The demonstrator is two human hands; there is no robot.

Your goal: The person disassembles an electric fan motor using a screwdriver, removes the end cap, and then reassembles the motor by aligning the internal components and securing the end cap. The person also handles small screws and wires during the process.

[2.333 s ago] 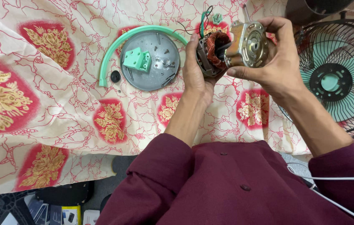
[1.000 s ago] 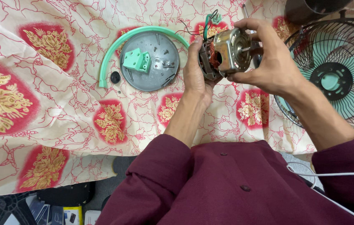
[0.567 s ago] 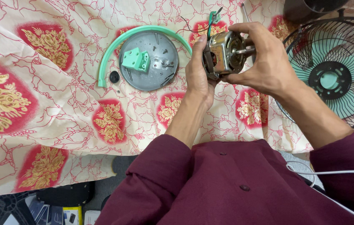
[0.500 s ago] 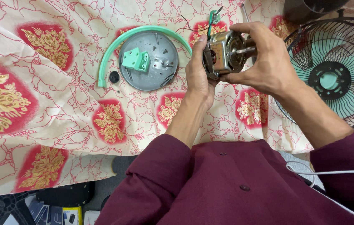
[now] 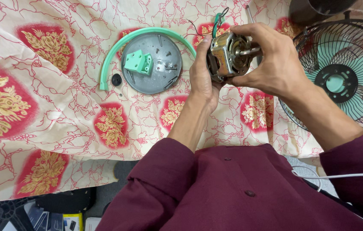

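Fan motor [image 5: 230,53] is up off the table, held in both hands at about 1 o'clock in the picture. The left hand [image 5: 202,79] cups it from the side, fingers curled around its dark back. The right hand [image 5: 271,64] wraps over the top and front, fingers closed on the shiny metal case. Thin wires and a green bit stick out at the top of the motor.

At 11 o'clock, a round grey plate [image 5: 151,64] lies flat on the red and cream cloth [image 5: 61,107]. A small green block [image 5: 138,62] sits on it, and a curved green strip [image 5: 117,51] bends around its edge. At 3 o'clock lies the wire fan guard [image 5: 344,77].

It looks like the fan is already taken apart. The motor is out, and no parts are joined back yet.
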